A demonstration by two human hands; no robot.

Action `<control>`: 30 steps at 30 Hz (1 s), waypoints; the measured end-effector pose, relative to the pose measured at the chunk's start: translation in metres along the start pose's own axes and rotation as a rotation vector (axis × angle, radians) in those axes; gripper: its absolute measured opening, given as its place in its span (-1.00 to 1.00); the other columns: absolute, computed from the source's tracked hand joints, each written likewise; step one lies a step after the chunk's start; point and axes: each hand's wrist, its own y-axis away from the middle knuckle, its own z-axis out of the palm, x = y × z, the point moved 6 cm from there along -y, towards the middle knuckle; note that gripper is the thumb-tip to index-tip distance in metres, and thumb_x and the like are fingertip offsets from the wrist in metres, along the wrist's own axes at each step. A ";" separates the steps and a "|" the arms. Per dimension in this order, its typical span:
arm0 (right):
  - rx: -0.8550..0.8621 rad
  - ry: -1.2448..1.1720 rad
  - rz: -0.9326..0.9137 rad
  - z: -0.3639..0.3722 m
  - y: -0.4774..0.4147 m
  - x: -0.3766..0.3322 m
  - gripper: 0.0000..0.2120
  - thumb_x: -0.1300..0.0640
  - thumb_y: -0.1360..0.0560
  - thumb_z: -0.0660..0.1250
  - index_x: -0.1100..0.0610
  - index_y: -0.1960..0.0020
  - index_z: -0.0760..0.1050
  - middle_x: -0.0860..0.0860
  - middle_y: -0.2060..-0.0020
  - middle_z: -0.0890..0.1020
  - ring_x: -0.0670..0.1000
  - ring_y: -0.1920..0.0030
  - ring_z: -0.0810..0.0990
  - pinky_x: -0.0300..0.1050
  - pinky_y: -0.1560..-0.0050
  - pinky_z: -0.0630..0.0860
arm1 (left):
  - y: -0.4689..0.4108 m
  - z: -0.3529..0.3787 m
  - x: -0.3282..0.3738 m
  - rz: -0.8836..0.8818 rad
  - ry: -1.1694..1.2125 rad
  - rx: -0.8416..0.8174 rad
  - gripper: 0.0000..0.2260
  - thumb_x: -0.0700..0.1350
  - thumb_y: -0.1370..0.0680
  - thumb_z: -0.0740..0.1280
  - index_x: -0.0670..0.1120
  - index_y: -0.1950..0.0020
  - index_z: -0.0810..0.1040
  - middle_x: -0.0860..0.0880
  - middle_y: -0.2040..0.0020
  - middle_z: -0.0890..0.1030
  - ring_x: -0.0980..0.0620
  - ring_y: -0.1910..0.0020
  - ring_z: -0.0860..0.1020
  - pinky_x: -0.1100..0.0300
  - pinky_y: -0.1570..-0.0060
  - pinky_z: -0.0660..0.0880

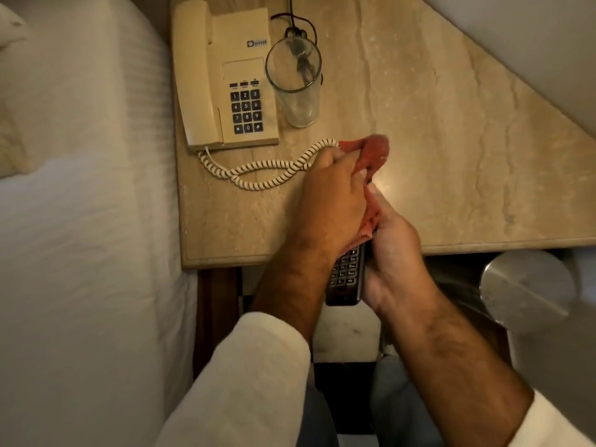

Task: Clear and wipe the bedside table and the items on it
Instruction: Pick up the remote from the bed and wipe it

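A beige marble bedside table (451,156) carries a cream corded telephone (225,79), its coiled cord (264,172) and an empty drinking glass (295,82). Over the table's front edge my right hand (393,253) grips a black remote control (346,279), keypad up. My left hand (332,201) presses a red cloth (371,153) onto the upper part of the remote. The cloth's far end bunches up beyond my fingers, close to the cord. The remote's top half is hidden under my left hand and the cloth.
A white bed (84,204) runs along the table's left side. A round metal bin lid (525,285) sits below the table's front edge on the right. A black cable (292,14) lies behind the glass. A pale wall slants across the top right.
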 end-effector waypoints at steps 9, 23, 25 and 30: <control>0.114 0.037 -0.076 -0.002 -0.024 -0.037 -0.74 0.05 -0.68 0.31 0.19 0.10 0.57 0.08 0.35 0.63 -0.01 0.38 0.64 -0.18 0.37 0.64 | 0.096 -0.001 -0.002 0.043 0.090 -0.008 -0.63 -0.08 -0.70 0.19 -0.10 -0.46 0.58 0.05 -0.27 0.47 0.24 -0.18 0.50 0.51 -0.22 0.41; 0.020 0.067 -0.096 0.005 -0.028 -0.043 -0.72 0.03 -0.69 0.29 0.18 0.08 0.59 0.07 0.28 0.63 -0.01 0.31 0.65 -0.17 0.26 0.68 | 0.068 -0.007 0.011 -0.047 0.119 -0.105 -0.69 -0.12 -0.75 0.25 -0.04 -0.47 0.58 0.10 -0.30 0.48 0.27 -0.18 0.47 0.65 -0.10 0.32; -0.028 0.040 -0.109 0.006 -0.042 -0.050 -0.73 0.00 -0.72 0.23 0.17 0.01 0.54 0.08 0.25 0.61 -0.01 0.32 0.63 -0.14 0.30 0.65 | 0.086 -0.013 0.011 -0.052 0.146 -0.155 -0.69 -0.11 -0.74 0.27 -0.02 -0.48 0.57 0.14 -0.29 0.50 0.30 -0.19 0.49 0.66 -0.15 0.30; 0.028 0.257 -0.204 0.001 -0.076 -0.077 -0.67 0.01 -0.73 0.18 0.25 -0.26 0.52 0.15 0.13 0.64 0.03 0.32 0.61 -0.06 0.24 0.59 | 0.085 -0.041 -0.021 -0.229 0.206 -0.058 -0.71 -0.05 -0.73 0.28 0.04 -0.44 0.59 0.11 -0.28 0.55 0.22 -0.14 0.54 0.36 -0.15 0.46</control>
